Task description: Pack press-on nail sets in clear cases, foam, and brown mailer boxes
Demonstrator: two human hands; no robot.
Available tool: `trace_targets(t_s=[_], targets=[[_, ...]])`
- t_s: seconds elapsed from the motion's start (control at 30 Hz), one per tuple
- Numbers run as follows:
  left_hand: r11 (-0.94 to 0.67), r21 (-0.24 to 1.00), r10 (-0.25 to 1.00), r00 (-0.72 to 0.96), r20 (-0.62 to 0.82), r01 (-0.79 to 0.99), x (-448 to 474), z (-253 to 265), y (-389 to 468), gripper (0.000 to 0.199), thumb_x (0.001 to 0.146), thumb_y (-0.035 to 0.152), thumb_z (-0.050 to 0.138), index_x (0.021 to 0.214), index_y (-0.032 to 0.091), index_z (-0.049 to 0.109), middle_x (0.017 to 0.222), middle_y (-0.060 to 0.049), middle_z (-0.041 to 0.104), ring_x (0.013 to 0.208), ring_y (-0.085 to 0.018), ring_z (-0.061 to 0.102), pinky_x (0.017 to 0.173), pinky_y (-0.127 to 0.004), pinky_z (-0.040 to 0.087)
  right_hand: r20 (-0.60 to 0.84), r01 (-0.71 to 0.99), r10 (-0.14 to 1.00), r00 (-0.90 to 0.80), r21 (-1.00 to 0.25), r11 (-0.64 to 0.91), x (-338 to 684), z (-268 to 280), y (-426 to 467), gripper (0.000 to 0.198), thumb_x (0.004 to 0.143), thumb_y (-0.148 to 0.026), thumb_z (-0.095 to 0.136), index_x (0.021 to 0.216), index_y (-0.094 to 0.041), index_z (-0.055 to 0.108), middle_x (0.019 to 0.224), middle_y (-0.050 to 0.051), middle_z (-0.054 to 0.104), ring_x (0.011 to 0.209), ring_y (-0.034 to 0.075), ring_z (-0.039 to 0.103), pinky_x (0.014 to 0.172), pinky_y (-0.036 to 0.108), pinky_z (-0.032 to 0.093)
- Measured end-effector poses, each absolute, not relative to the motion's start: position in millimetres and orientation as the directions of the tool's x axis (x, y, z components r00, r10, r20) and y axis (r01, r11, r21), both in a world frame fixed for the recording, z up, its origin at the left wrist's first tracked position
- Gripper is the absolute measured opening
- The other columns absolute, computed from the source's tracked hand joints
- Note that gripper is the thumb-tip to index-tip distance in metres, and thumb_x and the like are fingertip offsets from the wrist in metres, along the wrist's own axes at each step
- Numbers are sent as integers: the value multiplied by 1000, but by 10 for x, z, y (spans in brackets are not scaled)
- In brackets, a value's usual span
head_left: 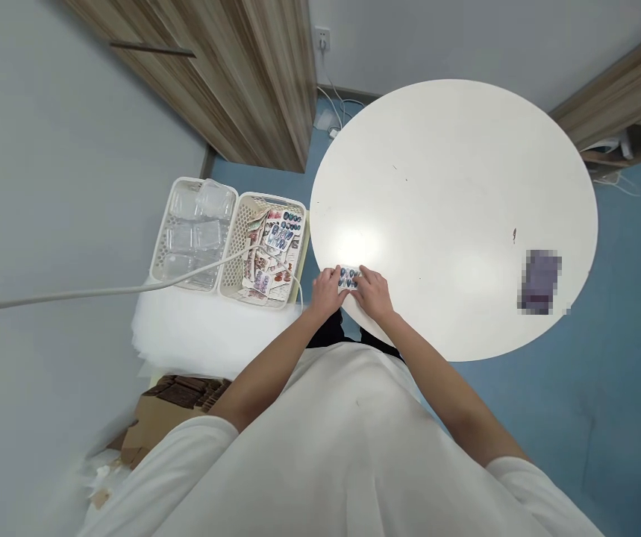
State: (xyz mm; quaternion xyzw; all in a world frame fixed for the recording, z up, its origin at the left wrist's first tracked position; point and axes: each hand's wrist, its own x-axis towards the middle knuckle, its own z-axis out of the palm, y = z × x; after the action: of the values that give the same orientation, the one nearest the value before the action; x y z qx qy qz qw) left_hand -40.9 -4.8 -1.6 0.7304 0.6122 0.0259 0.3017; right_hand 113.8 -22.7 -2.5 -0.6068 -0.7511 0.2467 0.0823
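Observation:
A small white card of press-on nails point(348, 277), with rows of blue and purple oval nails, is held at the near left edge of the round white table point(454, 164). My left hand point(327, 291) grips the card's left side, its fingers closed on the edge. On the opposite side my right hand point(374, 292) pinches the card, with fingertips over its right edge. Part of the card's border is hidden under the fingers of both hands.
Left of the table, a white basket point(230, 261) holds several similar nail cards; another basket point(159, 246) holds clear plastic boxes. A white cable point(202, 268) crosses over them. Cardboard boxes point(155, 425) lie lower left. A pixelated purple item point(541, 280) is on the table's right.

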Motion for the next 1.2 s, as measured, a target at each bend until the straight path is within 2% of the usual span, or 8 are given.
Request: trace_targets(t_s=[0.23,0.37,0.47,0.67,0.97,1.2], targets=[[-161,519,915,324,-240,839,-544,74,-242,59,80,34,48,133,17,30,126,-14,45,116,-29,39,92,-41,31,-131,855,965,-225,-502,131,1129,-7,-397,40,84,-27,44,122,-17,46,138,13,36,121,27,38,96,44,33],[-246,530,890,405,-208,811,-613,119,-353,48,82,33,45,128,19,40,132,-13,43,123,-28,34,98,-42,25,-134,864,964,-230,-484,139,1125,20,-564,40,84,-30,44,121,-18,47,136,14,38,122,28,36,96,46,32],[-276,517,879,430,-205,810,-632,120,-383,46,83,33,42,127,20,41,134,-13,42,126,-28,32,100,-44,22,-160,887,959,-235,-438,144,1079,31,-618,38,83,-32,45,118,-19,49,135,13,40,123,29,35,96,48,30],[-287,536,882,438,-176,794,-651,109,-316,50,83,32,42,131,18,38,137,-13,40,129,-29,29,101,-46,19,-178,929,965,-194,-350,122,950,54,-512,37,84,-31,44,119,-20,48,137,12,39,124,29,32,98,51,23],[-270,473,881,413,-231,839,-725,151,-89,54,84,35,41,134,16,33,139,-13,36,132,-28,23,103,-46,18,-210,946,959,-191,-298,124,801,93,-270,40,85,-29,40,123,-19,45,139,12,36,127,29,29,98,51,21],[-259,514,887,412,-208,818,-729,105,-56,56,84,34,40,136,14,30,142,-13,31,132,-27,23,102,-46,19,-232,952,955,-186,-281,117,780,115,-160,40,84,-27,39,123,-18,44,139,12,36,127,29,30,99,50,21]])
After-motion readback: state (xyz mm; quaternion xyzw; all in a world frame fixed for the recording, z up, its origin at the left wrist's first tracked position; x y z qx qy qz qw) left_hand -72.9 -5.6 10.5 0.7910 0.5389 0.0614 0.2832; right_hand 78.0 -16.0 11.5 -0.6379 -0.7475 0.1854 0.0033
